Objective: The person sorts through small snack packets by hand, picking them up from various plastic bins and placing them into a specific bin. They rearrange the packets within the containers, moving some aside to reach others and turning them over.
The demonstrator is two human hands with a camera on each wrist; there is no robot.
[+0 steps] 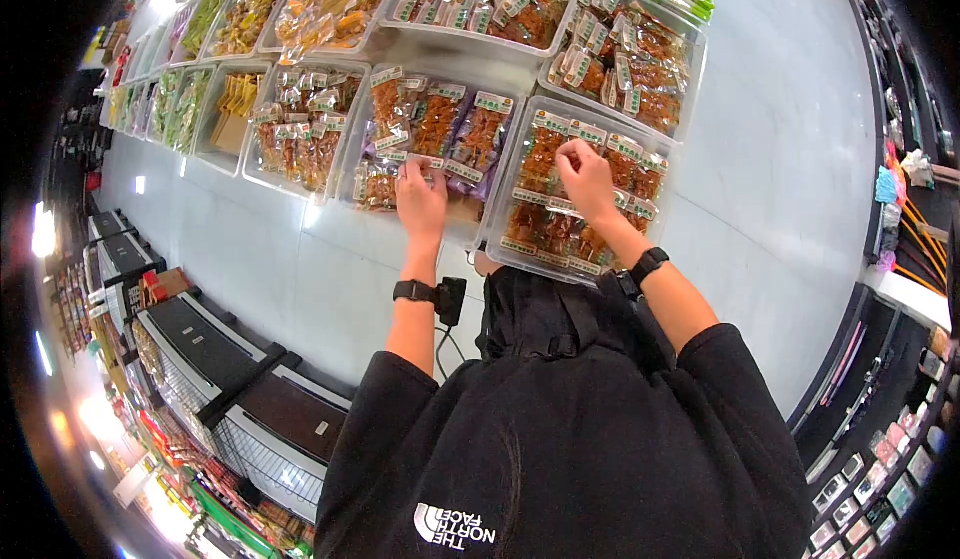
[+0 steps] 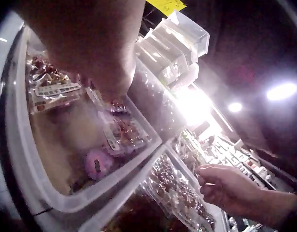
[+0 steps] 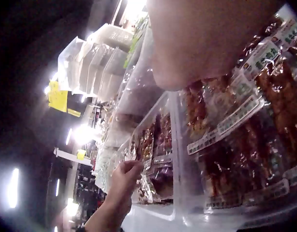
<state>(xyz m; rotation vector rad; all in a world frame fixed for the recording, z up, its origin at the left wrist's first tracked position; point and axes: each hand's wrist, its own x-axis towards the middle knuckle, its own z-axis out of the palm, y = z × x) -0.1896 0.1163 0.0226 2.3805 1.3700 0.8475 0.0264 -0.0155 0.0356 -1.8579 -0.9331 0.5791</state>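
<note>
Clear plastic bins hold flat packets of reddish-brown food with white-green labels. My left hand (image 1: 420, 199) is at the lower edge of a packet (image 1: 436, 124) in the middle bin (image 1: 345, 174); its curled fingertips pinch the edge, as the left hand (image 3: 120, 186) shows in the right wrist view. Over the right bin (image 1: 672, 164) and its rows of packets (image 1: 540, 149), my right hand (image 1: 588, 184) hangs with loosely curled fingers and nothing visible in them. The right hand (image 2: 230, 191) also appears in the left wrist view. Purple wrapping (image 2: 97, 164) lies at the bottom of the middle bin.
More food bins (image 1: 300, 181) stretch to the left and behind. Below left stand dark-topped display units (image 1: 190, 344); shelves of goods (image 1: 880, 459) line the right side. Pale floor tiles (image 1: 770, 159) show between. Stacked clear containers (image 2: 170, 48) stand beyond the bins.
</note>
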